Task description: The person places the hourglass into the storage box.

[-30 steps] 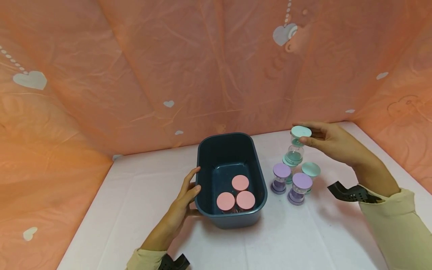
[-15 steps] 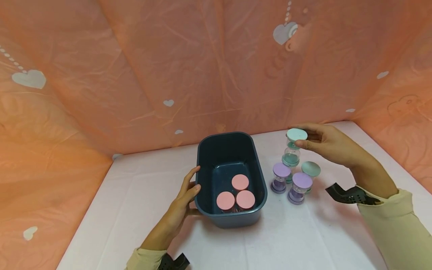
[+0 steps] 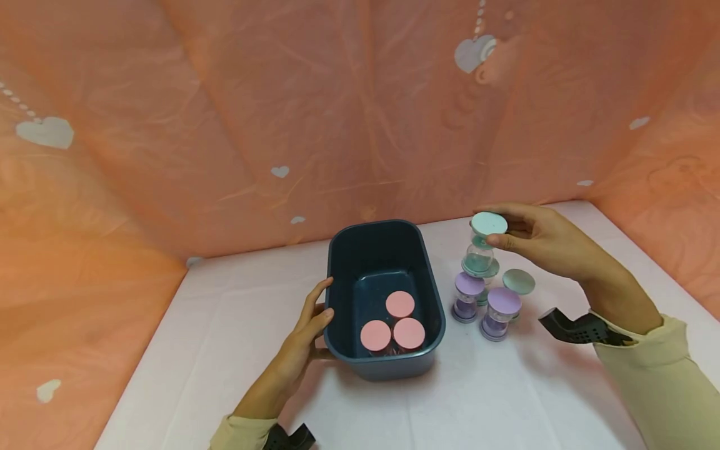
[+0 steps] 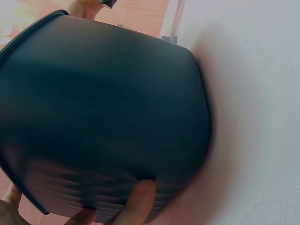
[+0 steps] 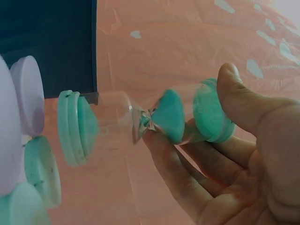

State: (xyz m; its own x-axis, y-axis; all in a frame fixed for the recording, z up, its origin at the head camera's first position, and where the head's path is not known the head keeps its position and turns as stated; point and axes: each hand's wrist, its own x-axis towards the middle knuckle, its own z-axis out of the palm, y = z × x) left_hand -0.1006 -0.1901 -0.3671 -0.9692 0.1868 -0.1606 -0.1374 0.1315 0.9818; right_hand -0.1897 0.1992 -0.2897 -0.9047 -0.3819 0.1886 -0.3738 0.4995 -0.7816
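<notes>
My right hand pinches a mint-capped hourglass near its top cap, upright above the table. In the right wrist view the thumb lies at the cap and the fingers curl along the clear glass. Below it stand two purple-capped hourglasses and two more mint-capped ones, one partly hidden. A dark blue bin contains three pink-capped hourglasses. My left hand rests against the bin's left side, thumb and forefinger at the rim; other fingers touch the outer wall.
The bin stands on a white-covered table, left of the loose hourglasses. An orange sheet with pale hearts hangs behind and at both sides. Black straps are on the wrists.
My right hand has carried the mint-capped hourglass left, away from above the other mint ones and toward the bin. My left hand and the bin have stayed in place.
</notes>
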